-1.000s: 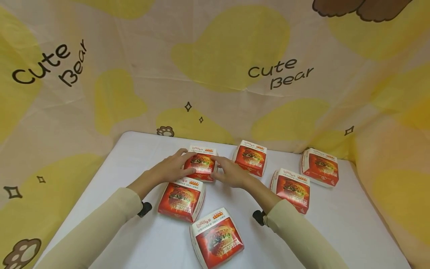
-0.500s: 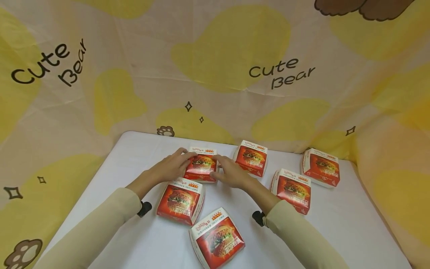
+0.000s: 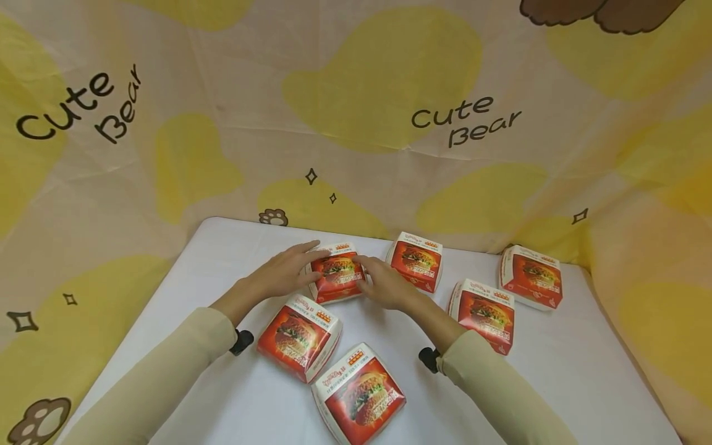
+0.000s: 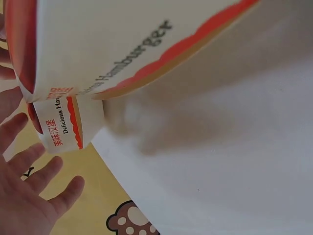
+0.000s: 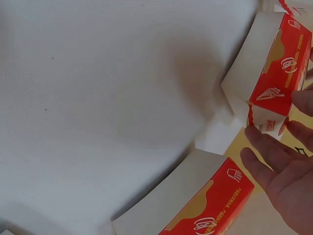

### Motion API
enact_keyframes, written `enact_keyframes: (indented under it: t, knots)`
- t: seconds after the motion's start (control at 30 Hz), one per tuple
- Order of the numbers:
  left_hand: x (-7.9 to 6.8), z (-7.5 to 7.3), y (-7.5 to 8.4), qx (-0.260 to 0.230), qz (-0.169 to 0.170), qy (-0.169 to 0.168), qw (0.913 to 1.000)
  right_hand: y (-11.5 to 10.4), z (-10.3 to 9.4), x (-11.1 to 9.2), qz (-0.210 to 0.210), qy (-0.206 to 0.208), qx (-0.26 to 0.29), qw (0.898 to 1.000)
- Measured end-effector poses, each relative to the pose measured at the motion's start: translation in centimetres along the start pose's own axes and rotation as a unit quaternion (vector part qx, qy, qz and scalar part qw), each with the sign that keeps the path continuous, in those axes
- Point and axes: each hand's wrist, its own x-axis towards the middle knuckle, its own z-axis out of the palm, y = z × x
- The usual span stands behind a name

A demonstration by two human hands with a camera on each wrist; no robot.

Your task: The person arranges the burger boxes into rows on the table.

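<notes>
A red and white hamburger box [image 3: 338, 277] lies near the table's back edge between the two hands. The left hand [image 3: 283, 272] is at its left side, with fingers spread over the corner. In the left wrist view the left hand [image 4: 24, 191] shows straight, parted fingers beside that box's printed side [image 4: 58, 125]. The right hand [image 3: 385, 287] is at the right side, fingertips right at the edge. The right wrist view shows the right hand [image 5: 288, 181] with extended fingers by the box corner [image 5: 274, 83]. Below the left hand sits another hamburger box [image 3: 300, 337], turned at an angle.
Closest to the person lies a tilted hamburger box [image 3: 364, 395], its corner near the left one. Toward the right stand more boxes: one at the back [image 3: 416, 261], one by the right forearm [image 3: 485, 314], one far right [image 3: 533, 278]. A patterned cloth [image 3: 356, 123] hangs behind the white table [image 3: 423, 408].
The box between the hands has turned slightly counter-clockwise. The box below the left hand has rotated and shifted toward the person. The left fingers have spread; the other boxes look the same.
</notes>
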Motion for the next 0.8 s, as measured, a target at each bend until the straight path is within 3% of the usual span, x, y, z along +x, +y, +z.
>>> enact_keyframes:
  t: [0.3,0.53,0.8]
  knots:
    - [0.07,0.34,0.23,0.023,-0.004,0.021,0.9995,-0.17,0.02,-0.16,0.023,0.048,-0.088,0.995]
    - [-0.02,0.36,0.39,0.036,-0.005,0.028,0.9989,-0.58,0.26,-0.18,0.028,0.049,-0.066,0.996]
    - [-0.15,0.36,0.27,0.016,0.008,0.042,0.9990,-0.96,0.42,-0.20,0.043,0.047,-0.045,0.997]
